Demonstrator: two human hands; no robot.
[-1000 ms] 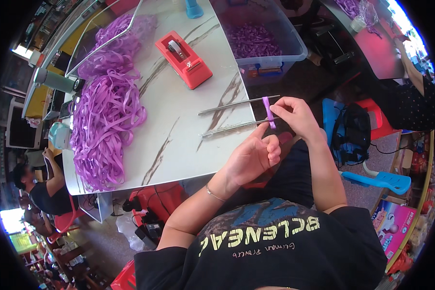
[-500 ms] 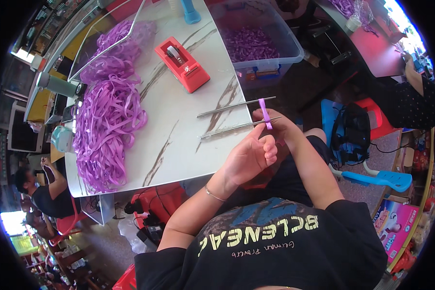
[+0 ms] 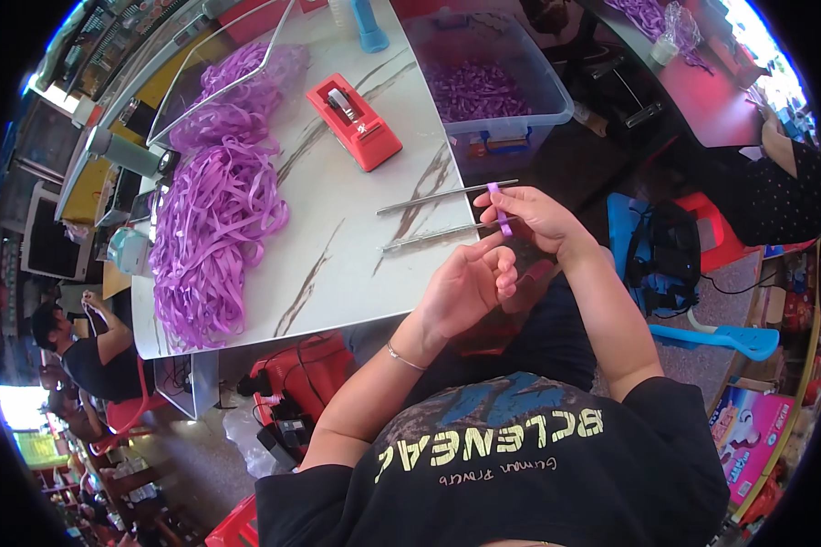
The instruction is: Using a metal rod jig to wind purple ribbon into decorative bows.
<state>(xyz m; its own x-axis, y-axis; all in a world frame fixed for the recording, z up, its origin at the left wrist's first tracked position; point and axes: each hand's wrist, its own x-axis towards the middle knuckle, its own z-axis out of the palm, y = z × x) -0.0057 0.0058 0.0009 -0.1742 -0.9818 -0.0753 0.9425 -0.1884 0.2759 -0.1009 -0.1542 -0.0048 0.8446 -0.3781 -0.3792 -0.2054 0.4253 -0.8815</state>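
Two thin metal rods point(image 3: 429, 239) lie side by side across the white marbled tabletop point(image 3: 333, 246), their ends jutting past its right edge. A short purple ribbon point(image 3: 504, 222) spans the rod ends; whether it loops fully round both I cannot tell. My right hand point(image 3: 540, 221) pinches the ribbon near the upper rod between thumb and fingers. Just below the lower rod is my left hand point(image 3: 470, 284), its index finger stretched toward the ribbon's lower end and its other fingers loosely curled. Nothing shows in its grasp. Whether that fingertip touches the ribbon is unclear.
A heap of purple ribbon point(image 3: 212, 237) covers the table's left side. Farther back stands a red tape dispenser point(image 3: 360, 132). Right of the table, a clear plastic bin point(image 3: 549, 114) holds purple pieces. A blue chair point(image 3: 634, 228) is at right; another person point(image 3: 100, 356) sits far left.
My right hand has moved up from behind the lower rod and now pinches the ribbon near the upper rod. My left hand stays almost in place. The view has shifted slightly.
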